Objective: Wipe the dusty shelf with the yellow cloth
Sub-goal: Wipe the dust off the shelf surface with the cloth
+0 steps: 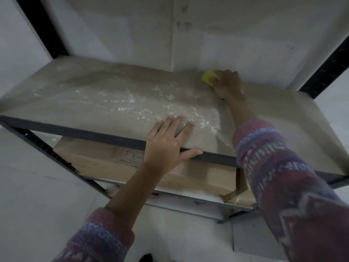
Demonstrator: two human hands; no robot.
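Nearest the camera, 2 patterned knit sleeves are cut off by the lower and right edges of the view, and a pale floor is seen below them. A small dark shape at the bottom edge is too cropped to be identified. Under the top board, a cardboard box is seen lying on a lower level, its right part hidden behind the right sleeve and its top partly covered by the dark front rim. The left hand is laid flat on the front of the dusty shelf, its 4 fingers straight and slightly spread on the board and its thumb stretched along the dark rim; nothing is held in it. White streaks and specks of dust are spread over the middle of the board, blurred by glare. Farther back, at the rear right of the shelf just beside the wall, the yellow cloth is pressed onto the board by the right hand, whose fingers are curled over it; only a small yellow corner is shown, the rest being hidden under the hand. Black uprights are seen at both rear corners, cropped by the frame.
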